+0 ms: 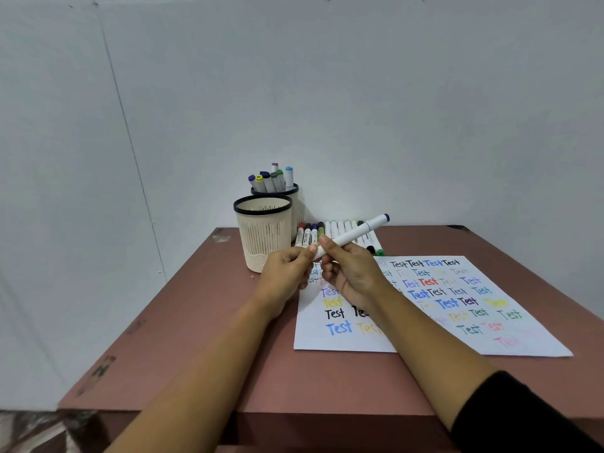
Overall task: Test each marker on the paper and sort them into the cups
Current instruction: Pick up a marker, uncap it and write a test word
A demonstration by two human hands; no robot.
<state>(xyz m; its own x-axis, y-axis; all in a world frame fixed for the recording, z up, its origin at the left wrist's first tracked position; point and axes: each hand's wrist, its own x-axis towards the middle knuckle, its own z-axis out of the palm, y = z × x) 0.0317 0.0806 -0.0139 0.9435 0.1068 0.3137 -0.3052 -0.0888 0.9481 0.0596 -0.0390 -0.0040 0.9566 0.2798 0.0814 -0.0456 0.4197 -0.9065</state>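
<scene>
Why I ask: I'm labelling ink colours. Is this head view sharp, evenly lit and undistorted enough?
Head view: soft, even light, no glare on the paper; wide-angle bending slants the wall seam at left; the held marker and dark words are sharp enough, but the pale words near the paper's right corner are smeared.
</scene>
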